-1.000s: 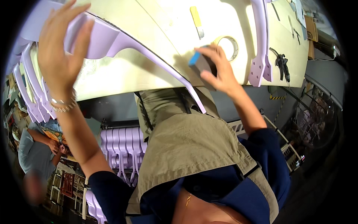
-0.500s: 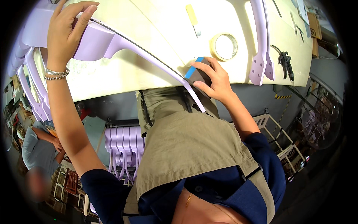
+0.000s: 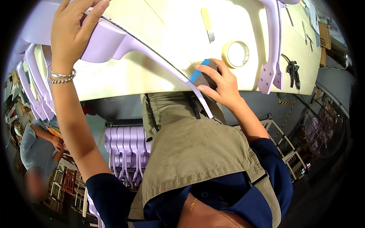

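Observation:
A lilac guitar lies on its side on the pale worktable, its neck slanting toward me and past the near edge. At the body, my left hand grips the upper side, thumb stretched along it and fingertips partly cut off by the picture's edge. My right hand is closed round a dark grey sanding block with a blue strip along one edge. That blue edge sits against the neck near the headstock, which overhangs my apron.
On the table are a masking tape roll, a yellow-handled scraper, another lilac guitar neck and a black tool. Several lilac guitars stand racked below. At the left, another person works.
The whole view has shifted slightly, so table items appear lower and further right. My left hand stays on the guitar body and the sanding block stays at the neck's end.

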`<state>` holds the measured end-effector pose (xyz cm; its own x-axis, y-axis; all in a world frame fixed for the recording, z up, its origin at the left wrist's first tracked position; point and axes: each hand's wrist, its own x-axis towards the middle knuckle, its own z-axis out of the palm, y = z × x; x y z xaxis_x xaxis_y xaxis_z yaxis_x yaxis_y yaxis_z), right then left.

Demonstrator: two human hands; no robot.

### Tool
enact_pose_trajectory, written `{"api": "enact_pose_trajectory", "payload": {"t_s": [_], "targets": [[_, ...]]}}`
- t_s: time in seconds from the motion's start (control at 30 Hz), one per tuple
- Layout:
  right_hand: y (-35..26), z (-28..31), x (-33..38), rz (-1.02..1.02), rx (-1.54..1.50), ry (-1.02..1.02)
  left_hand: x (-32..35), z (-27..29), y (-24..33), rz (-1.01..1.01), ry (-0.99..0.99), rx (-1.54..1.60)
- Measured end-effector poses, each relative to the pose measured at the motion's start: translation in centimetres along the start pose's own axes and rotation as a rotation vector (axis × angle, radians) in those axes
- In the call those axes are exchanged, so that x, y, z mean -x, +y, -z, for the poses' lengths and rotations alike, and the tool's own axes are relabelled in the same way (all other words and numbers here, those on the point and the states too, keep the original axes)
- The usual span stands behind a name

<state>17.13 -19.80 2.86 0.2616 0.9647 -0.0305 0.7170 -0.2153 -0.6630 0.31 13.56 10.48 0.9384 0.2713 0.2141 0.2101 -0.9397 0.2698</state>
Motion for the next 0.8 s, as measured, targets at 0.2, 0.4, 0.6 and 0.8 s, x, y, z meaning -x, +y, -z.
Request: {"api": "enact_pose_trajectory", "payload": {"t_s": [0.2, 0.4, 0.6, 0.8], "targets": [[-2.3, -1.2, -5.8, 0.015, -0.055, 0.057, -0.3, -0.1, 0.3, 0.026, 0.031, 0.04], [-2.9, -1.2, -6.4, 0.03, -0.032, 0.059, 0.2, 0.0, 0.1, 0.053, 0.049, 0.054], [-5.5, -3.0, -13.2, 0.033, -0.105, 0.149, -0.5, 0.2, 2.3, 0.167, 0.139, 0.048], [-5.4, -3.2, -13.3, 0.031, -0.107, 0.132, -0.2, 0.0, 2.0, 0.11, 0.186, 0.101]]}}
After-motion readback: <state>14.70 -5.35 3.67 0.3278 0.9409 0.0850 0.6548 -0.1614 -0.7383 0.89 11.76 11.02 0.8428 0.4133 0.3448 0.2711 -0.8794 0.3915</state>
